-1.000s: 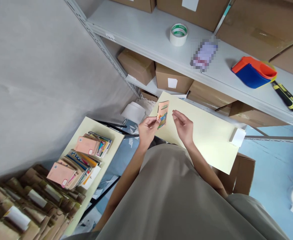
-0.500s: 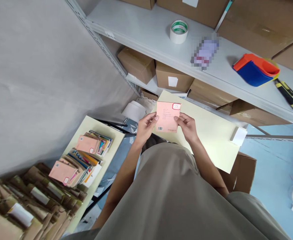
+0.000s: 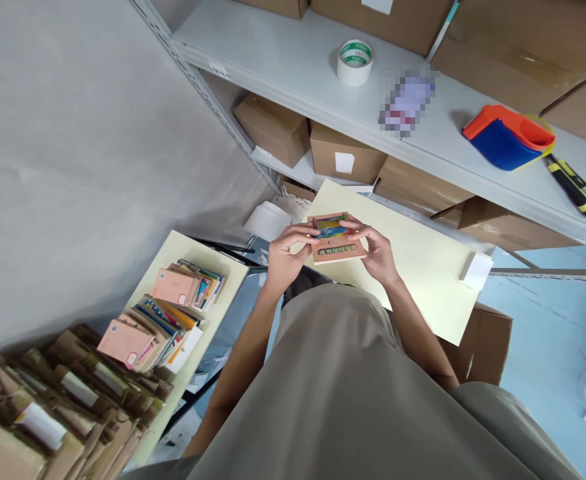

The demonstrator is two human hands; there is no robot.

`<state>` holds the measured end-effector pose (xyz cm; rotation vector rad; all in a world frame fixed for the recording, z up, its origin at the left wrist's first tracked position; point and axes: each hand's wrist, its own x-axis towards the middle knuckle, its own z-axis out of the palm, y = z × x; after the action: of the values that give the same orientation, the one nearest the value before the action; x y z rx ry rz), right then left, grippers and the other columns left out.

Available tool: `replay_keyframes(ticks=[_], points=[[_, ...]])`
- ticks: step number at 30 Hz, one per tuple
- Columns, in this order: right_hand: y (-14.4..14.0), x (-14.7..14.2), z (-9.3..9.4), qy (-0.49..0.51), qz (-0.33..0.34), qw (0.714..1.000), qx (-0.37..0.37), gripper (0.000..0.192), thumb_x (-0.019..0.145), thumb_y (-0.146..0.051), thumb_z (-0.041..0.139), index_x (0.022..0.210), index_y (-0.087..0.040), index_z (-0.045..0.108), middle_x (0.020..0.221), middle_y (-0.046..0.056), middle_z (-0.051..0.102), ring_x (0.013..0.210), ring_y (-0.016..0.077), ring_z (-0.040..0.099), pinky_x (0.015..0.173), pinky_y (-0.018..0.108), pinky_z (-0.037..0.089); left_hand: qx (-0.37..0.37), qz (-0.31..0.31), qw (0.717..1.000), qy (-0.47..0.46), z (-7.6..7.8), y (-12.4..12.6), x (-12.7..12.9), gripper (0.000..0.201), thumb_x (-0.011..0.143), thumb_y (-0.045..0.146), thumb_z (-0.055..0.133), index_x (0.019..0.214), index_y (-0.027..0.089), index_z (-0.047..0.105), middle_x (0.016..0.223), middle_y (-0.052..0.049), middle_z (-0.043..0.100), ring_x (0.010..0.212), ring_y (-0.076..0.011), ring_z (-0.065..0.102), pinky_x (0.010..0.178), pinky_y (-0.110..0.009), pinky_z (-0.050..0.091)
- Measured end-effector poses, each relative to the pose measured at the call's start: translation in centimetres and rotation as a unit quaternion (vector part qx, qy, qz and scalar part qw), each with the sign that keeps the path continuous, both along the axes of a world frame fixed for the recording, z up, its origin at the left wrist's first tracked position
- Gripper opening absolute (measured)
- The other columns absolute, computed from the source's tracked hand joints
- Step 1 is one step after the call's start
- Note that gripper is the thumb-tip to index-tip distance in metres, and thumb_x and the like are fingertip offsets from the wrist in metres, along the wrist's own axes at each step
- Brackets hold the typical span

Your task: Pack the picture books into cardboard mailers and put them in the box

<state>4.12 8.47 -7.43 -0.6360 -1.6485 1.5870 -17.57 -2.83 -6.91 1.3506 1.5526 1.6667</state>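
Paper, cardboard, metal and plastic surfaces around the hands.

The booklet [image 3: 337, 239] gripped between the left hand [image 3: 283, 252] and right hand [image 3: 379, 252] has a smooth printed paper cover. Beneath them, the pale yellow tabletop [image 3: 423, 280] is matt and smooth. Beyond the hands, the shelf [image 3: 293, 60] is grey painted metal with a matt finish, bearing matt brown cardboard boxes [image 3: 345, 157], a paper tape roll [image 3: 355, 61] and a glossy plastic dispenser [image 3: 510, 137].
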Motion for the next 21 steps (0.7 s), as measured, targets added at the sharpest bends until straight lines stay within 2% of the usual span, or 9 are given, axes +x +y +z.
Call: replay_keyframes(ticks=[4, 7, 9, 11, 13, 15, 17, 21], points=[[-0.1, 0.2, 0.0, -0.002, -0.004, 1.000, 0.002, 0.033, 0.101, -0.065, 0.085, 0.098, -0.033, 0.078, 0.148, 0.005, 0.081, 0.159, 0.0345, 0.062, 0.137, 0.066, 0.045, -0.005, 0.000, 1.000, -0.017, 0.0, -0.3, 0.0, 0.019, 0.103, 0.046, 0.085, 0.092, 0.030, 0.088, 0.109, -0.008, 0.088, 0.122, -0.0277, 0.082, 0.117, -0.053, 0.062], [-0.1, 0.4, -0.3, -0.013, -0.009, 1.000, 0.006, 0.030, 0.104, -0.063, 0.081, 0.105, -0.033, 0.082, 0.139, 0.005, 0.085, 0.148, 0.0328, 0.072, 0.133, 0.060, 0.050, -0.038, 0.011, 0.998, -0.056, -0.3, -0.7, 0.2, 0.026, 0.100, 0.052, 0.087, 0.098, 0.027, 0.087, 0.111, -0.009, 0.088, 0.119, -0.0281, 0.083, 0.116, -0.051, 0.063], [-0.1, 0.5, -0.6, -0.034, -0.019, 0.999, -0.011, 0.034, 0.105, -0.062, 0.080, 0.122, -0.033, 0.082, 0.131, 0.006, 0.087, 0.131, 0.0302, 0.080, 0.123, 0.055, 0.059, -0.068, 0.027, 0.993, -0.094, -0.6, -0.9, 0.3, 0.034, 0.096, 0.054, 0.091, 0.112, 0.024, 0.084, 0.110, -0.009, 0.088, 0.108, -0.0256, 0.085, 0.106, -0.045, 0.068], [-0.2, 0.6, -1.0, -0.051, -0.027, 0.997, -0.046, 0.050, 0.104, -0.063, 0.080, 0.144, -0.034, 0.073, 0.123, 0.007, 0.088, 0.113, 0.0273, 0.084, 0.107, 0.049, 0.067, -0.096, 0.032, 0.986, -0.130, -1.1, -1.1, 0.2, 0.049, 0.091, 0.056, 0.095, 0.125, 0.024, 0.078, 0.109, -0.007, 0.088, 0.094, -0.0220, 0.084, 0.089, -0.037, 0.069], [-0.3, 0.6, -1.4, -0.059, -0.028, 0.995, -0.075, 0.062, 0.102, -0.065, 0.082, 0.153, -0.034, 0.065, 0.117, 0.006, 0.088, 0.103, 0.0251, 0.083, 0.095, 0.043, 0.069, -0.114, 0.020, 0.982, -0.148, -1.6, -1.3, 0.0, 0.052, 0.092, 0.060, 0.094, 0.124, 0.024, 0.076, 0.110, -0.007, 0.088, 0.085, -0.0197, 0.082, 0.077, -0.032, 0.068], [-0.4, 0.6, -1.8, -0.068, -0.026, 0.994, -0.086, 0.053, 0.102, -0.064, 0.081, 0.143, -0.032, 0.071, 0.118, 0.007, 0.088, 0.102, 0.0232, 0.082, 0.090, 0.039, 0.069, -0.129, 0.004, 0.981, -0.148, -1.9, -1.5, -0.3, 0.048, 0.097, 0.065, 0.086, 0.117, 0.022, 0.079, 0.114, -0.009, 0.087, 0.083, -0.0194, 0.081, 0.074, -0.032, 0.068], [-0.4, 0.7, -2.0, -0.072, -0.022, 0.993, -0.096, 0.043, 0.102, -0.065, 0.079, 0.128, -0.030, 0.078, 0.123, 0.006, 0.087, 0.104, 0.0215, 0.081, 0.092, 0.038, 0.069, -0.138, -0.010, 0.980, -0.144, -2.2, -1.8, -0.7, 0.050, 0.098, 0.067, 0.083, 0.117, 0.020, 0.083, 0.118, -0.012, 0.087, 0.088, -0.0213, 0.082, 0.078, -0.034, 0.069], [-0.5, 0.7, -1.8, -0.050, 0.010, 0.991, -0.122, 0.052, 0.092, -0.068, 0.087, 0.126, -0.030, 0.082, 0.122, 0.006, 0.088, 0.110, 0.0238, 0.083, 0.099, 0.043, 0.069, -0.150, -0.009, 0.977, -0.148, -2.3, -2.1, -0.9, 0.060, 0.086, 0.065, 0.094, 0.125, 0.020, 0.084, 0.117, -0.012, 0.088, 0.099, -0.0244, 0.084, 0.089, -0.036, 0.069]])
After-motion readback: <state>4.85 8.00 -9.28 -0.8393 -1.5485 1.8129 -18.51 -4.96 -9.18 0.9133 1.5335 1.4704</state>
